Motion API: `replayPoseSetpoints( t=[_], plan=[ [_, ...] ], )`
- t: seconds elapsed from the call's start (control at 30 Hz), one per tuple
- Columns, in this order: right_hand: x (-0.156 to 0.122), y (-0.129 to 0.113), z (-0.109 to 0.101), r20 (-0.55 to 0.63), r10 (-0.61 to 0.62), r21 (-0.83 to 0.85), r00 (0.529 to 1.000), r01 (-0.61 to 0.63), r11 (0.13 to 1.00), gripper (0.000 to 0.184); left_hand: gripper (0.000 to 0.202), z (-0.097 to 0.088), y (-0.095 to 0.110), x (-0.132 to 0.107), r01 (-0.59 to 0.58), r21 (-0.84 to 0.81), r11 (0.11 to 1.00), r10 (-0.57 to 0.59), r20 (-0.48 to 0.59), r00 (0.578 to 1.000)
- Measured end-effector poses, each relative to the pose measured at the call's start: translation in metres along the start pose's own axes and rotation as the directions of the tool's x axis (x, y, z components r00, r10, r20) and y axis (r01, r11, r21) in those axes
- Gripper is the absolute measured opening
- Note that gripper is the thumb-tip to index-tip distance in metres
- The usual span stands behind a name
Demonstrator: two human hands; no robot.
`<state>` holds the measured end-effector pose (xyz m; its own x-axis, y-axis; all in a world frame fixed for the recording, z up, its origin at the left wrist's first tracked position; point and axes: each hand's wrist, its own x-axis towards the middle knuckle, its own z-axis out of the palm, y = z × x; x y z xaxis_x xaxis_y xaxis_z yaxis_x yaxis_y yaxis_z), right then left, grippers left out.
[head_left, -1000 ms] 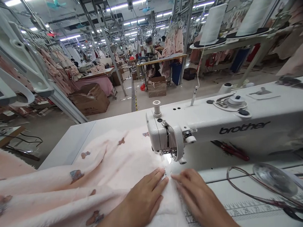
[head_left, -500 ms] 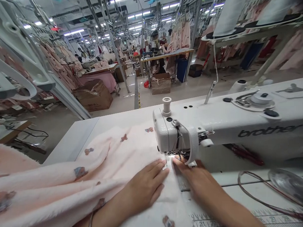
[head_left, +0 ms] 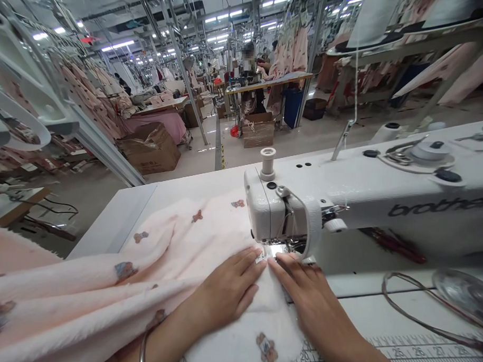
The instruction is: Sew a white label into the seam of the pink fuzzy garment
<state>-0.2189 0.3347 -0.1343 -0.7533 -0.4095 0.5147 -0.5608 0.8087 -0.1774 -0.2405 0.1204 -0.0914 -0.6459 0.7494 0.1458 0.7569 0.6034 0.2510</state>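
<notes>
A pale pink fleece fabric (head_left: pixel 110 291) with small bear prints lies across the white sewing table (head_left: pixel 119 217) and under the head of a white Brother sewing machine (head_left: pixel 364 198). My left hand (head_left: pixel 225 292) lies flat on the fabric, fingertips just left of the needle and presser foot (head_left: pixel 285 248). My right hand (head_left: pixel 304 295) presses flat on the fabric's edge just right of it, fingertips at the foot. A bangle sits on my left wrist. Both hands rest on the cloth with fingers extended.
A ruler scale (head_left: pixel 409 352) is printed along the table's front edge. A loop of cable and a clear lens (head_left: pixel 459 295) lie at the right. Cardboard boxes (head_left: pixel 153 147), hanging pink garments and other people at sewing stations fill the hall behind.
Both hands have slid forward with the fabric towards the needle; the cloth's rounded edge has moved further under the machine head. The view has shifted slightly left.
</notes>
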Motion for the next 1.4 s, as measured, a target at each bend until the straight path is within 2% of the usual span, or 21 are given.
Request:
replayPoseSetpoints(
  t=[0.4,0.97,1.13,1.27,1.4],
  plan=[
    [0.001,0.001,-0.001,-0.022,-0.001,0.024,1.0,0.001,1.0,0.065,0.049,-0.001,-0.003,0.002,0.019,0.004,1.0,-0.019,0.038,0.999],
    [0.0,0.001,0.0,-0.021,0.011,-0.037,1.0,-0.012,0.999,0.058,0.043,0.001,-0.009,0.003,0.008,0.006,1.0,-0.008,-0.012,1.0],
    [-0.005,0.003,0.005,0.042,0.025,-0.059,0.999,-0.023,0.998,0.062,0.043,0.001,-0.014,0.009,0.042,0.012,0.999,-0.042,-0.037,0.998],
    [-0.011,0.008,0.009,0.122,0.044,-0.028,0.992,-0.041,0.999,0.056,0.041,0.004,-0.018,0.011,0.049,0.014,0.999,-0.049,-0.04,0.998],
    [-0.014,0.01,0.011,0.121,0.042,-0.001,0.992,-0.043,0.999,0.058,0.04,0.006,-0.017,0.01,0.079,0.016,0.997,-0.078,-0.05,0.996]
  ],
)
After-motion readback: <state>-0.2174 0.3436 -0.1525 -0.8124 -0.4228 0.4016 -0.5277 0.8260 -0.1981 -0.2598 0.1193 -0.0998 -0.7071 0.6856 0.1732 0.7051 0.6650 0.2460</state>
